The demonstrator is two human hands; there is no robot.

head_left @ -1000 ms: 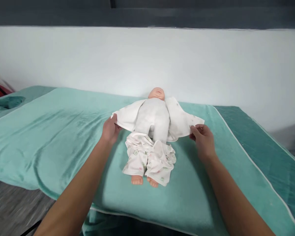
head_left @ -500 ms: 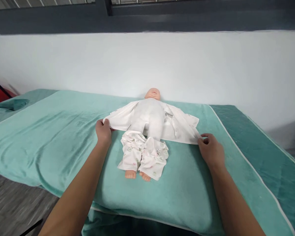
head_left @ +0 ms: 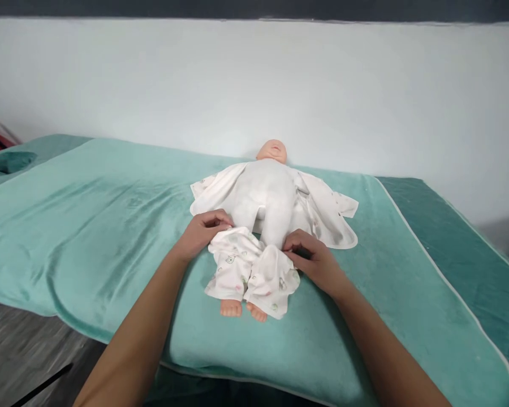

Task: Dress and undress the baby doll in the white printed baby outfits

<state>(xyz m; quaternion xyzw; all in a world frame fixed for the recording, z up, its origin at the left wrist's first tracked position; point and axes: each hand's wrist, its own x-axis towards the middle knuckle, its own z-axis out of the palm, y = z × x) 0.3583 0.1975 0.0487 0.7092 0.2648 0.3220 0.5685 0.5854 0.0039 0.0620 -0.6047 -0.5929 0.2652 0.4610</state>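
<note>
A baby doll with a white cloth body lies on its back, head toward the wall. Its white printed shirt is spread open on both sides of the body. White printed pants are bunched around the lower legs, and the bare feet stick out below. My left hand is closed, pinching the waistband at the left edge. At the waistband's right edge, my right hand pinches the fabric between thumb and fingers.
The doll lies on a bed with a light green cover. A darker green strip runs along the right. Behind stands a white wall; grey floor shows at lower left.
Both hands have let go of the shirt's lower corners and moved inward to the top of the pants. The camera view has tilted down a little.
</note>
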